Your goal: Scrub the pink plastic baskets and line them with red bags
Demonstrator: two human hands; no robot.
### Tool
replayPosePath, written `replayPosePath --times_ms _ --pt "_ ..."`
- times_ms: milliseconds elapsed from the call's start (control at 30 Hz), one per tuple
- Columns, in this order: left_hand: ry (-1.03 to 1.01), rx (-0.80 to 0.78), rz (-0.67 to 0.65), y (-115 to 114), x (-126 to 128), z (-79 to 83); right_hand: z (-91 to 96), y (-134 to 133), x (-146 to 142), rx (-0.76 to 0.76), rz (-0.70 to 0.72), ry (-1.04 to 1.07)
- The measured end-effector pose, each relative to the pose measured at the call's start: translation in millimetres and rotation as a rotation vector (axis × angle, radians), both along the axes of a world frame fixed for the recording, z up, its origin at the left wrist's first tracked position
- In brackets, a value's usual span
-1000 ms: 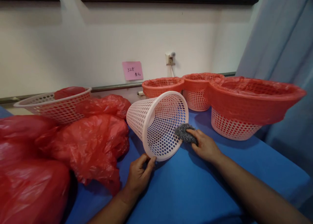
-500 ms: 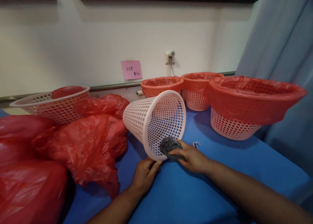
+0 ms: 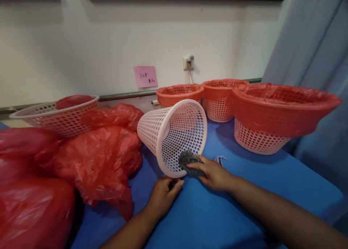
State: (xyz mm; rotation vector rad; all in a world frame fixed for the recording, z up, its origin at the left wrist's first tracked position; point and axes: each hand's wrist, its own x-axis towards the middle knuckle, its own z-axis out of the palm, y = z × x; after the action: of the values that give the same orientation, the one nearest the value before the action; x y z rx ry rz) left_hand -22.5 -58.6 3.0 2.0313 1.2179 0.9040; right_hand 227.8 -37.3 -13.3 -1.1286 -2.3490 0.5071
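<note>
A pink-white plastic mesh basket point(image 3: 160, 131) lies on its side on the blue tabletop, its round mouth turned toward me. At the lower edge of its rim is my left hand point(image 3: 162, 196). Those fingers are half curled, with the thumb apart from them and off the rim; whether the fingertips touch the rim is hard to tell. My right hand point(image 3: 213, 173) is closed around a dark grey cloth point(image 3: 187, 162), pressing it against the lower right of the rim and partly inside the mouth.
Crumpled red plastic bags point(image 3: 100, 158) heap up at left, before a wide white basket point(image 3: 59, 115). Red-lined baskets point(image 3: 261, 140) stand at right and behind. A small frayed scrap point(image 3: 220, 160) lies beyond my right hand. The wall has a pink note point(image 3: 146, 77) and socket point(image 3: 188, 63).
My left thumb has come away from the rim and the left hand has loosened. The cloth and right hand have shifted only slightly; the basket has barely moved.
</note>
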Motion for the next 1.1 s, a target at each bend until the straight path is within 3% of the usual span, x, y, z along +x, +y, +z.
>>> replayPosePath --times_ms 67,133,300,367,433,567,633,700,833,900,967,1100 --pt "-0.008 -0.024 -0.01 1 0 -2.9 0.4 -3 -3 -0.005 0.056 0.01" --pt "-0.02 0.056 0.036 0 -3 -0.1 1.2 4 1 -0.002 -0.007 -0.047" --pt "-0.058 0.291 0.184 -4 -12 16.9 4.9 31 22 0.075 -0.463 -0.224" --pt "-0.072 0.286 0.202 -4 -12 18.9 6.2 31 22 0.102 -0.517 -0.241" --pt "-0.073 0.229 0.182 -2 -10 16.0 6.7 22 16 0.079 -0.411 -0.201" --pt "-0.021 0.03 0.002 1 -4 2.5 6.3 -1 -1 -0.029 -0.038 -0.01" --pt "0.005 -0.023 -0.055 1 -4 -1.7 6.1 -3 -2 -0.047 0.029 0.002" --pt "0.007 0.002 -0.03 1 -6 -0.8 6.6 5 5 -0.029 -0.052 -0.074" --pt "-0.031 0.165 0.119 -2 -12 11.2 10.6 28 31 0.041 -0.463 -0.195" --pt "-0.05 0.193 0.158 -3 -13 15.7 12.0 32 37 0.06 -0.589 -0.222" --pt "-0.062 0.165 0.148 -3 -11 15.5 11.6 28 34 0.042 -0.523 -0.223" --pt "-0.035 0.046 0.068 0 -5 4.6 7.6 5 12 -0.025 -0.1 -0.056"
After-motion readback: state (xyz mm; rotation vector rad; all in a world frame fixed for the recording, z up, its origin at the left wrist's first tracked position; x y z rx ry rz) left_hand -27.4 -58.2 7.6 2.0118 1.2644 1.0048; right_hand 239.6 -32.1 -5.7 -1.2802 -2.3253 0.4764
